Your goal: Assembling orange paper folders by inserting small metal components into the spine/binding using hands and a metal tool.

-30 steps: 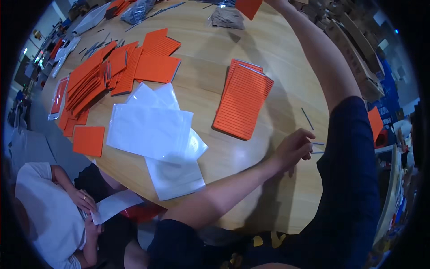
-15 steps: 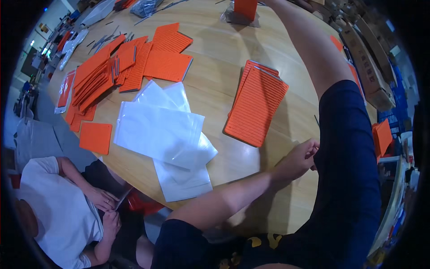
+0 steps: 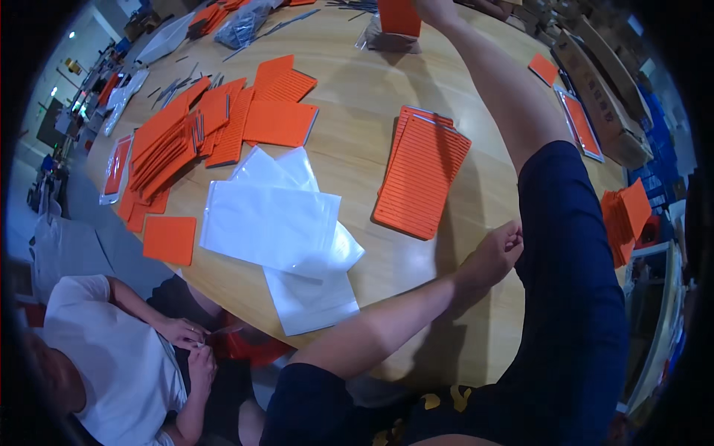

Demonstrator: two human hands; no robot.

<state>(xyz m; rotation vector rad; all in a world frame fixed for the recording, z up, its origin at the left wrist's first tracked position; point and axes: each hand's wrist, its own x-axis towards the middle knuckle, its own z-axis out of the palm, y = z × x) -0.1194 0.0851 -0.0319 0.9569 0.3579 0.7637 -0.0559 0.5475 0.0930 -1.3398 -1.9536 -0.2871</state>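
My left hand [image 3: 492,256] rests low over the table beside my right sleeve, its fingers curled in and nothing seen in them. At the top edge my right hand [image 3: 440,10], partly cut off, grips the upper edge of an orange panel [image 3: 399,18]. That panel stands upright over a clear bag [image 3: 390,42] with something greyish in it. Nearer me, two ribbed orange pads [image 3: 422,178] lie one on the other, slightly fanned. Left of them are several overlapping clear plastic bags [image 3: 271,227], lying flat.
A heap of orange pads [image 3: 167,137] covers the left side, with one square orange piece [image 3: 169,239] near the edge. Thin grey strips [image 3: 175,88] lie behind. To the right are a cardboard box [image 3: 602,104] and a stack of orange pieces [image 3: 623,219]. A co-worker [image 3: 111,357] sits at left.
The view has shifted a little, bringing my right hand into the top edge. The orange panel stands slightly higher against its bag. My left hand stays curled; the co-worker's hands have shifted.
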